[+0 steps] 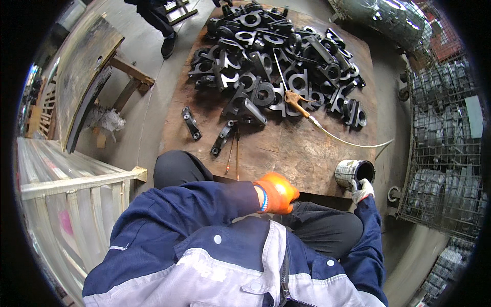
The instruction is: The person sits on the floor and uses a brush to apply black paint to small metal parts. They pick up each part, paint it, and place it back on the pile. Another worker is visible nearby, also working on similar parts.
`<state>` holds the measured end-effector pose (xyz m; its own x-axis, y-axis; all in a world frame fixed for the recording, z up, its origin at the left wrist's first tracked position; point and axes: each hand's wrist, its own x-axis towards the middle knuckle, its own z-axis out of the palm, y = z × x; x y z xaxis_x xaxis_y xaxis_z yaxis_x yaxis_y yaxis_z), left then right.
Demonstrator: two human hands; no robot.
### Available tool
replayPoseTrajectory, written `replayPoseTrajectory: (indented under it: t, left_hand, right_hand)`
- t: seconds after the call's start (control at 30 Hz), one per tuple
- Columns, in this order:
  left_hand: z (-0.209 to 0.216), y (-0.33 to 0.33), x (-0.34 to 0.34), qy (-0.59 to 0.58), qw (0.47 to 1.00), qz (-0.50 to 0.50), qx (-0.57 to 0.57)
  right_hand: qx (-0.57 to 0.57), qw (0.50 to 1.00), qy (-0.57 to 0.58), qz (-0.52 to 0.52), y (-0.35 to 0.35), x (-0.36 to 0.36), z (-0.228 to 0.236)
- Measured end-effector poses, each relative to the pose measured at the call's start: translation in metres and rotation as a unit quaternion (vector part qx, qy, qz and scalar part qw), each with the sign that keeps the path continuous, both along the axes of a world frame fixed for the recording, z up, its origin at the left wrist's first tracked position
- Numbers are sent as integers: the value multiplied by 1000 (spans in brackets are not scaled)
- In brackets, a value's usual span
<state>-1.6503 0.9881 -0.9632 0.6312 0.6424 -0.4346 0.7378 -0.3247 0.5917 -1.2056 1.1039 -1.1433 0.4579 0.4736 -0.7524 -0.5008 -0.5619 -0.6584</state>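
Observation:
My right hand [362, 192], in a white knit glove, grips the rim of a paint tin [346, 172] at the table's near right corner. The tin is tilted, its dark mouth turned to the right. My left hand [279, 193], in an orange glove, is closed above my lap by the table's near edge; what it holds, if anything, is hidden. Two black metal brackets [192, 123] lie apart from a large heap of black ring-ended metal parts [263, 93]. Two thin rods [237, 161] lie beside the nearer bracket.
A blow gun [295, 99] with a pale hose [353, 145] rests against the heap on the wooden table [302, 153]. Wire cages of metal parts [445, 133] stand to the right. At left are a slatted crate [82, 184] and a wooden bench [87, 71]. Another person's leg [156, 20] shows beyond.

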Motion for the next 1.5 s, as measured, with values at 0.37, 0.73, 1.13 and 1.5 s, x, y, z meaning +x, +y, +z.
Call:
replayPoseTrajectory:
  t: [0.37, 0.73, 1.13, 1.5]
  left_hand:
    - [16, -23, -19, -49, 998, 9, 43]
    - [44, -46, -33, -67, 997, -5, 42]
    - [29, -81, -52, -126, 984, 23, 122]
    - [56, -53, -90, -81, 997, 13, 1]
  right_hand:
    - [-71, 946, -152, 277, -10, -90, 78]
    - [-29, 819, -174, 546, 13, -259, 171]
    - [83, 648, -298, 696, 49, -499, 216]
    - [247, 205, -497, 806, 66, -612, 137]
